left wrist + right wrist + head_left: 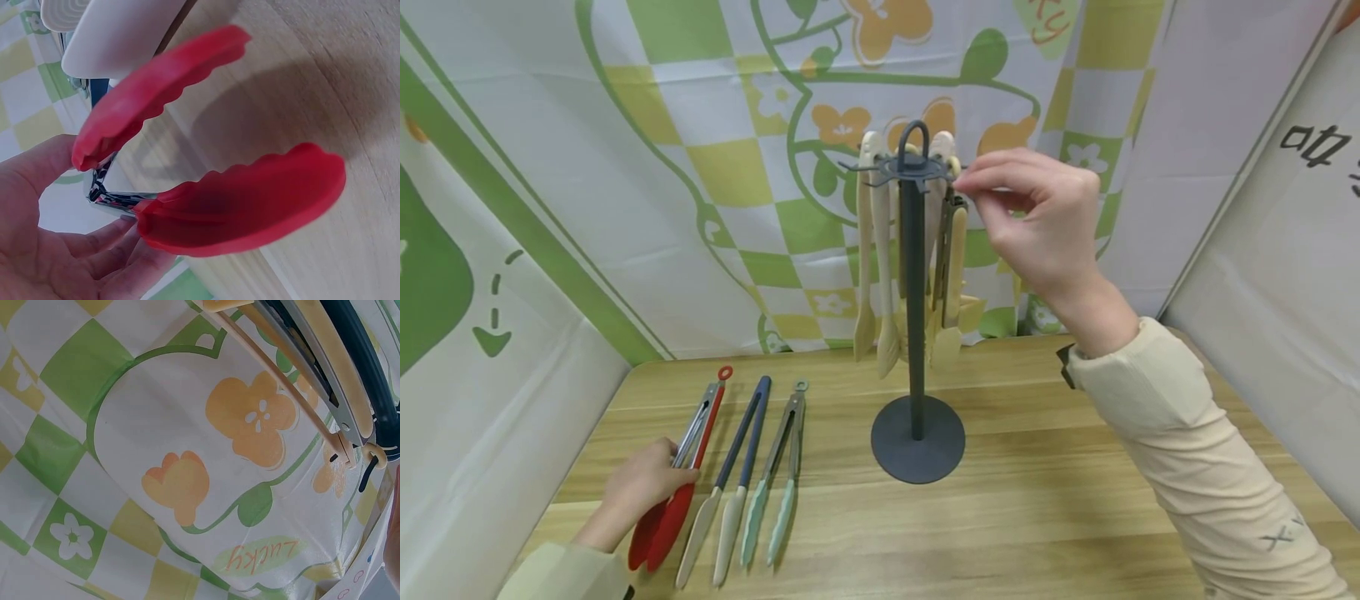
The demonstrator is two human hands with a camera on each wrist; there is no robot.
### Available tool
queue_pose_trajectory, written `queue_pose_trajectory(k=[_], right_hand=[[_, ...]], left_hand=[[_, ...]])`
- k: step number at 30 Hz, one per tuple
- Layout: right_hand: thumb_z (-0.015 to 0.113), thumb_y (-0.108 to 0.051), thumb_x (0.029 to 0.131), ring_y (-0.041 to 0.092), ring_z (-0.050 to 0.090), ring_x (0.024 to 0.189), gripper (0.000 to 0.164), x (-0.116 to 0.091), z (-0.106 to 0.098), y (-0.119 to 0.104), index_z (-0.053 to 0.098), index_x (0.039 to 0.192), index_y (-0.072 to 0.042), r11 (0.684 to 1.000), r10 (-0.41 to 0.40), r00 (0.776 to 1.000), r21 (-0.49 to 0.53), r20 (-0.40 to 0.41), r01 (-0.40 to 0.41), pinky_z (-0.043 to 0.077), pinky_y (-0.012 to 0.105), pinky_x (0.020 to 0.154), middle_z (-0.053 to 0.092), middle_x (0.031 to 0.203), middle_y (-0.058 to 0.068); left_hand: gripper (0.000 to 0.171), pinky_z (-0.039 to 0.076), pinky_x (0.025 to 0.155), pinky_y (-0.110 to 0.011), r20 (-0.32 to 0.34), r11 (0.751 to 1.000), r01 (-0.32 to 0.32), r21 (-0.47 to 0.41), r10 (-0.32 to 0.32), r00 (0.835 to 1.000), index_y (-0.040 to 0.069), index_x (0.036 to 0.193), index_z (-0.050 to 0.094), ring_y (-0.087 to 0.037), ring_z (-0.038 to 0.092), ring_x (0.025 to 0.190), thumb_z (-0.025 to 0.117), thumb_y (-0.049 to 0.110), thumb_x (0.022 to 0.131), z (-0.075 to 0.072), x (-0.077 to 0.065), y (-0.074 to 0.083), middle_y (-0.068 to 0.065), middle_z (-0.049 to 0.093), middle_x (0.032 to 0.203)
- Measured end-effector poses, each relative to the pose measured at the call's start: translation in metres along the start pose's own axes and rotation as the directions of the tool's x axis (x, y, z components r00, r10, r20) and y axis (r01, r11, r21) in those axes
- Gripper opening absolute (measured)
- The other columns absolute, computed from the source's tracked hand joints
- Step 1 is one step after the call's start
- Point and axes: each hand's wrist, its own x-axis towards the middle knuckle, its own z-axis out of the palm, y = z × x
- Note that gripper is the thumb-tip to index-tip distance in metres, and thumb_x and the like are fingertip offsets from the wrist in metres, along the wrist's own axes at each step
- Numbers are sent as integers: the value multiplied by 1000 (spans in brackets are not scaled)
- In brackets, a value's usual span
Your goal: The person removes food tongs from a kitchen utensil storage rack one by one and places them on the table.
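Note:
A dark utensil rack stands upright on a round base, with hooks around its top. My right hand is raised at its right side, thumb and fingertips pinched at a hook; only that hand's edge shows in the right wrist view. Yellow-and-metal tongs hang there by a yellow loop. Down on the left, my left hand holds red tongs between thumb and fingers. Their spread red heads face away from the palm, close over the table. Fingertips are partly hidden behind the tongs.
Blue-and-white tongs and mint-tipped tongs lie side by side, right of the red ones. Several pale utensils hang on the rack's far side. The wooden table ends at a patterned cloth backdrop.

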Motion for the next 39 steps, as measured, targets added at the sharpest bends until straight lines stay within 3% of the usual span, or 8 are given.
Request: queue_pose_trajectory(k=[10, 19, 39], right_hand=[[60, 15, 76, 23, 67, 69, 14, 1, -2, 2, 71, 73, 6, 999, -38, 999, -8, 27, 38, 52, 15, 64, 69, 77, 15], [61, 17, 74, 21, 66, 70, 17, 0, 0, 0, 72, 72, 3, 1000, 6, 1000, 16, 6, -6, 52, 15, 64, 69, 77, 13], [60, 18, 74, 21, 66, 68, 18, 0, 0, 1, 71, 71, 4, 1000, -10, 1000, 10, -3, 10, 52, 15, 63, 69, 76, 13]], left_hand=[[30, 42, 43, -30, 32, 1000, 19, 19, -20, 999, -3, 81, 52, -16, 50, 51, 66, 24, 76, 1, 3, 2, -4, 50, 61], [31, 44, 43, -30, 58, 999, 35, 28, -37, 998, -2, 80, 52, -16, 52, 50, 67, 25, 77, 2, 5, 4, -5, 51, 62], [29, 42, 42, -29, 69, 999, 30, 34, -32, 997, 3, 69, 51, -16, 50, 50, 69, 26, 73, 6, 7, 6, -4, 51, 60]])
